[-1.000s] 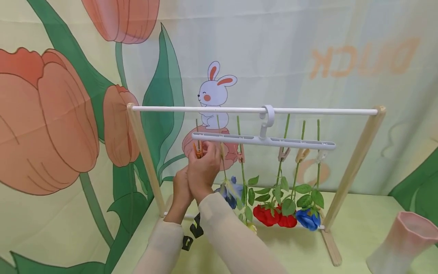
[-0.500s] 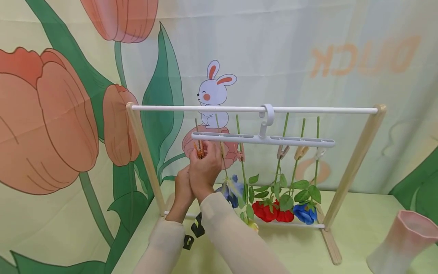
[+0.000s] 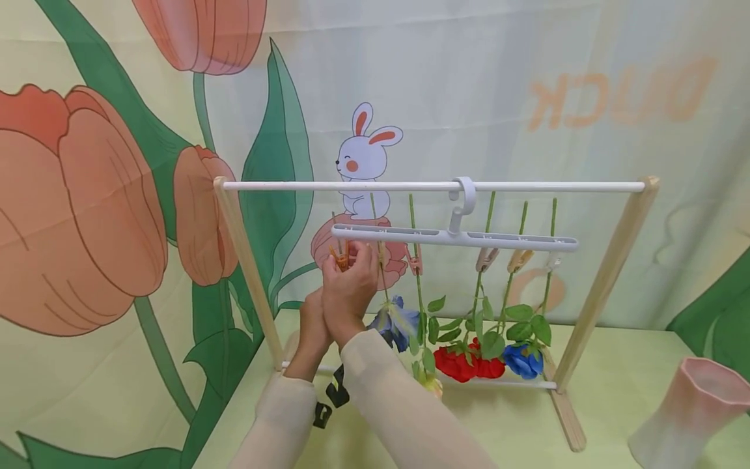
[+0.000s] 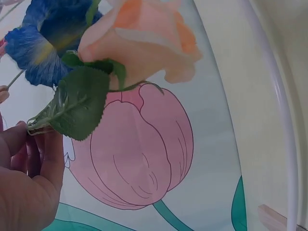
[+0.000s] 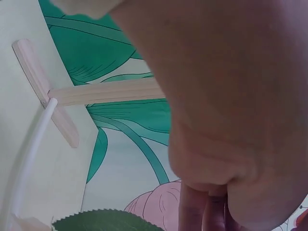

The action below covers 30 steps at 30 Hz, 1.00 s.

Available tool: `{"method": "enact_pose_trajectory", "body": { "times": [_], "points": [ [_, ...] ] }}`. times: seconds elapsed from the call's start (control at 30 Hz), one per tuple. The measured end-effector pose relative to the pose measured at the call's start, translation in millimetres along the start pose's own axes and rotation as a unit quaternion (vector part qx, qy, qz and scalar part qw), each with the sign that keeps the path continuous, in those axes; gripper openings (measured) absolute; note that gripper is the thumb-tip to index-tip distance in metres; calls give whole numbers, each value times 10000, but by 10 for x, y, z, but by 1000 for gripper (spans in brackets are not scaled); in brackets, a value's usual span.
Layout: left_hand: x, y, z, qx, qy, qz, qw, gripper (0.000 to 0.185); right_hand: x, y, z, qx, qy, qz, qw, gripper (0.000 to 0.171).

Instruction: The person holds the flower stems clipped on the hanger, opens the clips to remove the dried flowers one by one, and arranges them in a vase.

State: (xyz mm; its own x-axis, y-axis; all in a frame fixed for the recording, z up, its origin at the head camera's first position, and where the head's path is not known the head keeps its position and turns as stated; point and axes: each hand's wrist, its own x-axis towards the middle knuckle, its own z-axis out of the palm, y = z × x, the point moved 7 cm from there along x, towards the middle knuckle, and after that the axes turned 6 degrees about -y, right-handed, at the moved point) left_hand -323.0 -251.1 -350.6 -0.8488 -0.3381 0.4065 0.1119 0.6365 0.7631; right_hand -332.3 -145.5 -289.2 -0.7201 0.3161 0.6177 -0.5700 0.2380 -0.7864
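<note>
In the head view my right hand (image 3: pixel 350 286) pinches an orange clothespin (image 3: pixel 342 259) below the left end of a white clip hanger (image 3: pixel 404 234). My left hand (image 3: pixel 313 319) is beside it, partly covered by the right wrist. The left wrist view has the left thumb and fingers pinching the leafy stem of a peach artificial rose (image 4: pixel 139 43), bloom hanging down; its thin stem top (image 3: pixel 334 225) rises past the hanger end. A blue flower (image 3: pixel 397 324) hangs beside my right hand. In the right wrist view, my right hand (image 5: pixel 211 159) hides the clothespin.
Red roses (image 3: pixel 455 363), a blue rose (image 3: pixel 523 362) and a pale yellow flower (image 3: pixel 432 385) hang further right. The hanger hooks over the white rod (image 3: pixel 328 186) of a wooden-legged rack (image 3: pixel 606 280). A pink-white vase (image 3: pixel 682 417) stands at right.
The hanger has shifted slightly right, and its hanging flowers have swung a little. The stem top beside the left end has dropped slightly. Both hands stay nearly in place.
</note>
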Motion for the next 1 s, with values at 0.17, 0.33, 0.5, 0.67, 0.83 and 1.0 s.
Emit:
{"method": "enact_pose_trajectory", "body": {
  "times": [0.17, 0.33, 0.5, 0.67, 0.83, 1.0],
  "points": [
    [-1, -17, -15, -310, 86, -120, 9994, 10, -1, -3, -15, -126, -111, 55, 9998, 28],
    [-48, -120, -38, -544, 119, -534, 9970, 15, -26, 28, -56, -244, -254, 69, 9994, 32],
    [-122, -234, -133, -795, 194, -812, 9933, 22, -106, 90, -125, -275, -446, 124, 9986, 36],
    [-256, -216, -342, -537, 241, -471, 9972, 19, -197, 60, -267, -318, -666, -306, 9968, 33],
    [-382, -43, -527, 377, 88, 198, 9991, 17, -223, -119, -478, -448, -1323, -1436, 9797, 25],
    [-500, 260, -570, 1441, -183, 1147, 9827, 12, -252, -230, -668, -1277, -1749, -2950, 9306, 21]
  ]
}}
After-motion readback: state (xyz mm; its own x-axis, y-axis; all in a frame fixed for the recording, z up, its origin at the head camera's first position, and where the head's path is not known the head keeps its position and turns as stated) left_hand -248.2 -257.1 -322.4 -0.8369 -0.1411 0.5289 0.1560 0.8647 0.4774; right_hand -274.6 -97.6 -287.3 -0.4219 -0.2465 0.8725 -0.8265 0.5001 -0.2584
